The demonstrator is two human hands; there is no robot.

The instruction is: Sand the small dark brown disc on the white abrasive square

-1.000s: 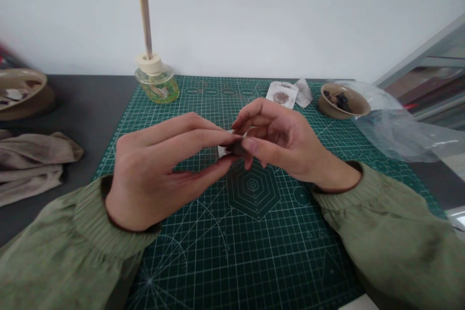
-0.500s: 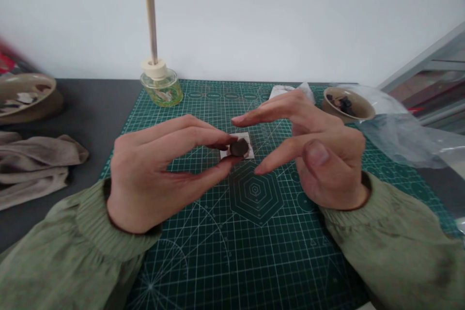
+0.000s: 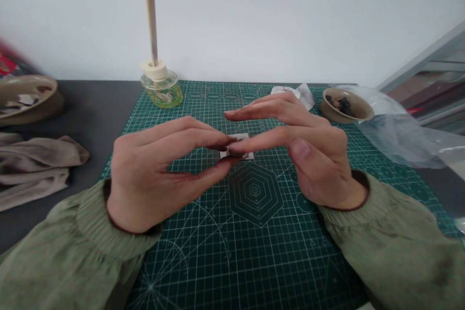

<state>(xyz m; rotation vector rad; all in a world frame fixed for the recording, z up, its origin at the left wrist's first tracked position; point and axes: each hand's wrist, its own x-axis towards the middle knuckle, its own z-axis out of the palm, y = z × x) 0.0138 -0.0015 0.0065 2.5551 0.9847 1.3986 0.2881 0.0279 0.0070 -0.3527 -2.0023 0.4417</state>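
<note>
- Head view: the left hand (image 3: 154, 169) has thumb and fingers clamped on a small dark piece (image 3: 235, 155) from its side, a grip that probably steadies it.
- The right hand (image 3: 316, 155) is spread, thumb apart from the fingers; one fingertip lies over the piece, seemingly on it, hiding most of it. I cannot tell how hard it presses.
- The piece sits at a white square (image 3: 242, 136) on the green cutting mat (image 3: 203, 271), perhaps so the mat stays clean; whether they touch is hidden.
- A bowl of dark bits (image 3: 336, 115) stands at right, near a clear plastic bag (image 3: 403, 140), likely for easy reach.
- Cloth (image 3: 39, 160) and another bowl (image 3: 36, 114) rest on the worktop (image 3: 105, 101) at left, off the mat.
</note>
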